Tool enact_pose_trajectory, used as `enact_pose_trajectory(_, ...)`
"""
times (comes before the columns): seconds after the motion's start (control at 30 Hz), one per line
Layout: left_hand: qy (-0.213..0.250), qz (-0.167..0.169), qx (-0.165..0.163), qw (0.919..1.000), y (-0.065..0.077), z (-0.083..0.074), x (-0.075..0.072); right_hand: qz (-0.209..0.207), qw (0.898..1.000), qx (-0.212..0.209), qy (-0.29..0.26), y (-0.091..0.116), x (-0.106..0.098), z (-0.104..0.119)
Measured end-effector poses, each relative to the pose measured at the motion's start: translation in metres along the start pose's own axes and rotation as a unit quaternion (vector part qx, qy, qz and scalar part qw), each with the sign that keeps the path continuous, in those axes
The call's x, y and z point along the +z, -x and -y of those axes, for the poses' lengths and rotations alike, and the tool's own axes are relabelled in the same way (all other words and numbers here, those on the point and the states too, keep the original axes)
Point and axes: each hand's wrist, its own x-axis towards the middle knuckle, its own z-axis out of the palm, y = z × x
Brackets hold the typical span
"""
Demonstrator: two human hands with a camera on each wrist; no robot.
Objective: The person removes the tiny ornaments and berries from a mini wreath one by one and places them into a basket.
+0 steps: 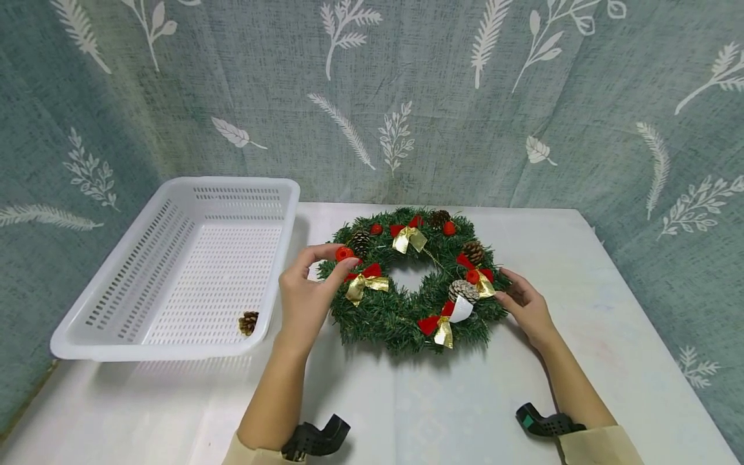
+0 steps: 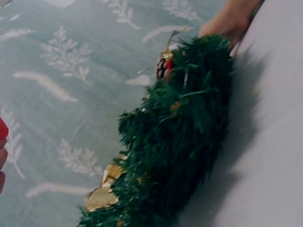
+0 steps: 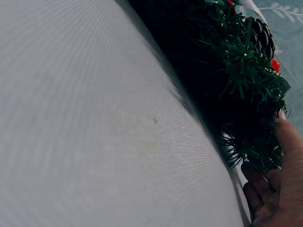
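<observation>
A green Christmas wreath (image 1: pixel 401 316) lies on the table, trimmed with red-and-gold bows, pinecones and red ornaments. Between thumb and fingers, my left hand (image 1: pixel 310 284) pinches a small round red ornament (image 1: pixel 344 254) over the wreath's left side. In the left wrist view only a sliver of this ornament (image 2: pixel 3 130) shows, at the left edge. My right hand (image 1: pixel 527 307) grips the wreath's right rim. The right wrist view shows the thumb against the greenery (image 3: pixel 251 109) and the other fingers curled low at its edge, partly hidden.
To the left stands a white perforated plastic basket (image 1: pixel 278 258) with a pinecone (image 1: pixel 248 323) in its near right corner. A white cloth covers the table (image 1: pixel 453 413). Behind and at both sides hangs a grey-green leaf-patterned curtain (image 1: pixel 442 84).
</observation>
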Motion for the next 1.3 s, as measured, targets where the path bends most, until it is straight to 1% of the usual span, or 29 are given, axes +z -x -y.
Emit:
enact_pose_trajectory(0.1, 0.003, -0.021, -0.013, 0.9997, -0.002, 0.001, -0.005, 0.002, 1.0, 0.002, 0.002, 0.0, -0.001, 0.001)
enact_pose_trajectory(0.3, -0.016, -0.059, -0.012, 0.998, -0.007, 0.003, -0.017, 0.005, 1.0, 0.001, 0.002, -0.002, 0.0, 0.001)
enact_pose_trajectory(0.43, -0.017, -0.078, -0.037, 0.9961, -0.01, 0.003, -0.023, 0.002, 1.0, 0.004, 0.003, -0.002, 0.0, -0.001)
enact_pose_trajectory(0.57, -0.02, -0.089, -0.055, 0.9944, -0.012, 0.003, -0.028, -0.002, 1.0, 0.005, 0.004, -0.002, 0.0, -0.002)
enact_pose_trajectory(0.9, -0.03, -0.114, -0.046, 0.992, -0.017, 0.008, -0.044, 0.0, 1.0, 0.008, 0.005, 0.0, 0.0, -0.001)
enact_pose_trajectory(1.03, -0.046, -0.119, -0.06, 0.99, -0.019, 0.01, -0.054, -0.002, 1.0, 0.009, 0.008, -0.001, 0.0, -0.002)
enact_pose_trajectory(1.13, -0.058, -0.123, -0.08, 0.9874, -0.02, 0.011, -0.063, -0.004, 1.0, 0.008, 0.007, -0.002, 0.0, -0.004)
enact_pose_trajectory(1.3, -0.077, -0.143, -0.102, 0.9813, -0.021, 0.014, -0.08, -0.006, 1.0, 0.008, 0.002, -0.002, 0.0, -0.005)
